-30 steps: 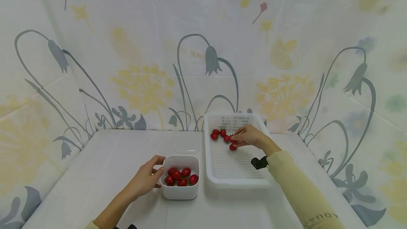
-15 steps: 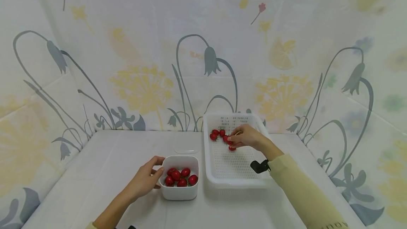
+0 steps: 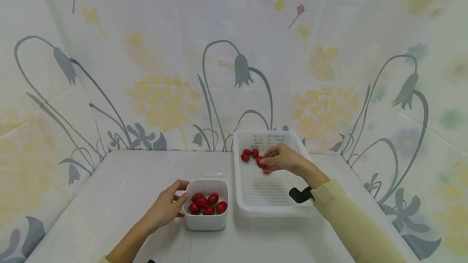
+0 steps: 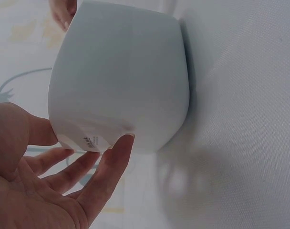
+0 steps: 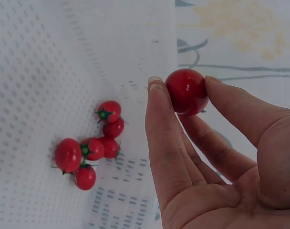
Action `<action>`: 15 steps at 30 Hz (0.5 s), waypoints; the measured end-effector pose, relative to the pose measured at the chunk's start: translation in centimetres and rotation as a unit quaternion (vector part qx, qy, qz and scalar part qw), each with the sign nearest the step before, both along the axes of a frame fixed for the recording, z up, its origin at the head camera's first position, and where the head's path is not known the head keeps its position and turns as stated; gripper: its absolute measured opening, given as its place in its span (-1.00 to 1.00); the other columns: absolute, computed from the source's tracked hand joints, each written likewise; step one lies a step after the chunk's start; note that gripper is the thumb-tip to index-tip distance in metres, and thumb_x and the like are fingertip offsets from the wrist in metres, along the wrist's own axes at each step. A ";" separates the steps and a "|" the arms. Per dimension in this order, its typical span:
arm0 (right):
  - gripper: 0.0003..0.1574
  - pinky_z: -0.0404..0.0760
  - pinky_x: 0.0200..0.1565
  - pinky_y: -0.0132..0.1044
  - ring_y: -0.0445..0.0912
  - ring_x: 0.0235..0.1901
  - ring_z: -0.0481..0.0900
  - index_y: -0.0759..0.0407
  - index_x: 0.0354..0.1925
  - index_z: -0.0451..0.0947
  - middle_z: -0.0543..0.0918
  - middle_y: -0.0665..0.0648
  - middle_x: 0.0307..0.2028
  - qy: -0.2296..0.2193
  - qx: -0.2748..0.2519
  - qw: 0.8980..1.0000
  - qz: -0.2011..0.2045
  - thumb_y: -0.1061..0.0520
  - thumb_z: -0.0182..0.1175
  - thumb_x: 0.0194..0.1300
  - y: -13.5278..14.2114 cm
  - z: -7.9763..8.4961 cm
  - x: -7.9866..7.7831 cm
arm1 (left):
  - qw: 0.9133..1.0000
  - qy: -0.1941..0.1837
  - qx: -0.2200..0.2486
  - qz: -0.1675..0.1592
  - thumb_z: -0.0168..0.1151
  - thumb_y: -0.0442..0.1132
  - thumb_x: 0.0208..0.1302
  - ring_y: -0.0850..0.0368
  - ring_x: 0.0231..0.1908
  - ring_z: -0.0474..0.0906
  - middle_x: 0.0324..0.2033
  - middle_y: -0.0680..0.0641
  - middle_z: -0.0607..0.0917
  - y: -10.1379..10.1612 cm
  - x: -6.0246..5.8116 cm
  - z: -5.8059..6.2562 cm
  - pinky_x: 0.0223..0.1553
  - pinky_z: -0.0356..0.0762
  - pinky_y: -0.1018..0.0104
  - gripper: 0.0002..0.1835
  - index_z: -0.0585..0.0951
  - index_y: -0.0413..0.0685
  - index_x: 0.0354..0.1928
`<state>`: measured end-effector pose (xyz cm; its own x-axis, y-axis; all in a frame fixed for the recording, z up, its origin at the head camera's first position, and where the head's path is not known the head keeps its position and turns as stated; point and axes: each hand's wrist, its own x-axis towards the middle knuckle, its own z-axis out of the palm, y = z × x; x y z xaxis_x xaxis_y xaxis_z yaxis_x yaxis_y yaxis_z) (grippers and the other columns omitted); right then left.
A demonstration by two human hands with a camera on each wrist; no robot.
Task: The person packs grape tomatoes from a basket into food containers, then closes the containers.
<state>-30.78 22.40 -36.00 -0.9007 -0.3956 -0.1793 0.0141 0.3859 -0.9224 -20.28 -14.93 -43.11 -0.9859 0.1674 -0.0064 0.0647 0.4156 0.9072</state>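
My left hand holds the left side of a small white square container, its thumb at the rim and its fingers against the outer wall. Several red cherry tomatoes lie inside; the left wrist view shows only the smooth outside of the container. Over a white perforated basket, my right hand pinches a shiny cherry tomato between thumb and fingertips. Below it, more cherry tomatoes with green stem tops sit on the basket floor, partly hidden by the hand in the head view.
A flat clear lid-like piece lies behind the container. The basket stands to the container's right on a white table. A flower-printed sheet rises behind and at both sides.
My right hand has shifted slightly, and the cherry tomato in its fingertips now shows more plainly above the others. The left hand and the container have stayed put.
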 end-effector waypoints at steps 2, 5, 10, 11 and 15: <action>-0.68 0.77 -0.05 -0.08 0.03 -0.27 0.78 0.56 -0.01 0.53 0.74 0.36 -0.18 0.001 -0.007 1.000 0.005 0.30 0.26 0.40 -0.1 0.1 0.3 | 1.000 0.000 0.000 0.001 0.10 -0.37 0.50 -0.07 -0.10 0.66 0.22 -0.28 0.56 0.0 0.0 0.1 -0.39 0.78 0.15 -0.67 0.50 -0.14 0.25; -0.68 0.77 -0.06 -0.09 0.03 -0.26 0.77 0.56 -0.02 0.54 0.73 0.41 -0.15 0.006 -0.013 1.000 0.014 0.28 0.26 0.41 -0.4 0.2 0.6 | 1.000 0.000 -0.001 0.001 0.10 -0.37 0.50 -0.08 -0.09 0.66 0.22 -0.28 0.56 0.0 0.0 0.1 -0.39 0.78 0.15 -0.67 0.50 -0.14 0.25; -0.68 0.76 -0.02 -0.08 0.05 -0.21 0.77 0.52 -0.02 0.56 0.74 0.36 -0.13 0.012 -0.014 1.000 0.021 0.25 0.27 0.41 -0.8 0.3 1.2 | 1.000 -0.001 0.000 0.002 0.10 -0.37 0.51 -0.08 -0.09 0.66 0.22 -0.28 0.56 0.0 0.0 0.0 -0.39 0.77 0.16 -0.67 0.50 -0.14 0.25; -0.68 0.76 -0.02 -0.08 0.06 -0.21 0.77 0.51 -0.02 0.57 0.75 0.34 -0.13 0.013 -0.013 1.000 0.023 0.25 0.28 0.40 -0.8 0.3 1.3 | 1.000 -0.002 0.000 0.002 0.10 -0.37 0.51 -0.08 -0.09 0.66 0.22 -0.28 0.56 0.0 0.0 0.0 -0.39 0.77 0.16 -0.67 0.49 -0.14 0.25; -0.69 0.76 -0.01 -0.08 0.08 -0.18 0.77 0.49 -0.02 0.57 0.75 0.31 -0.14 0.015 -0.014 0.999 0.025 0.24 0.28 0.40 -1.1 0.2 1.8 | 1.000 -0.003 0.004 0.001 0.10 -0.37 0.51 -0.08 -0.10 0.66 0.22 -0.27 0.56 -0.1 0.0 -0.1 -0.40 0.77 0.15 -0.67 0.50 -0.14 0.25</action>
